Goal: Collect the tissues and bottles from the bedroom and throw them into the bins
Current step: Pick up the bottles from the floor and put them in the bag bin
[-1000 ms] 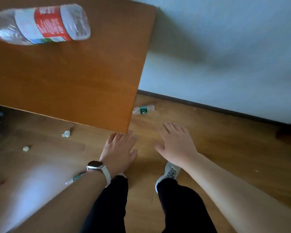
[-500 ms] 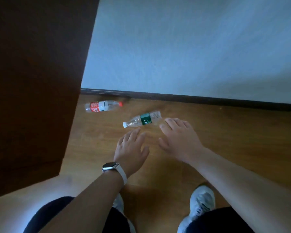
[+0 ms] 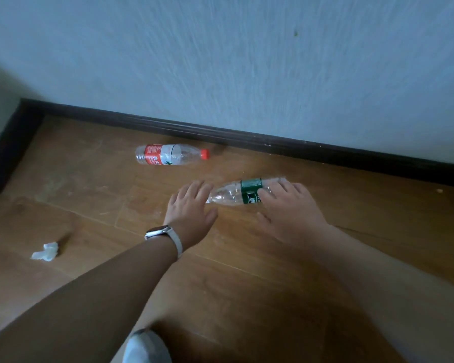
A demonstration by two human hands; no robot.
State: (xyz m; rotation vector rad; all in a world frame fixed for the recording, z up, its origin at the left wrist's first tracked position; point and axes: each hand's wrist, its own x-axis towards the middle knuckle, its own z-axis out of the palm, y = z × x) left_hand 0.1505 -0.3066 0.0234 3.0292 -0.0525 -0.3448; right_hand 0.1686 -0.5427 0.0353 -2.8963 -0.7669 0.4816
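Note:
A clear plastic bottle with a green label lies on its side on the wooden floor, cap end pointing left. My right hand reaches over its thick end with straight fingers that overlap the label. My left hand, a white watch on its wrist, hovers flat by the bottle's cap end, fingers spread. A second clear bottle with a red label and red cap lies farther back near the skirting. A crumpled white tissue lies on the floor at the left.
A pale wall with a dark skirting board runs across the back and turns a corner at the far left. My white shoe shows at the bottom edge. Wooden floor stretches to the right of the hands.
The view has swung away from the wooden table and closer to the floor. Both hands have moved forward to the green-label bottle, the right one now over it.

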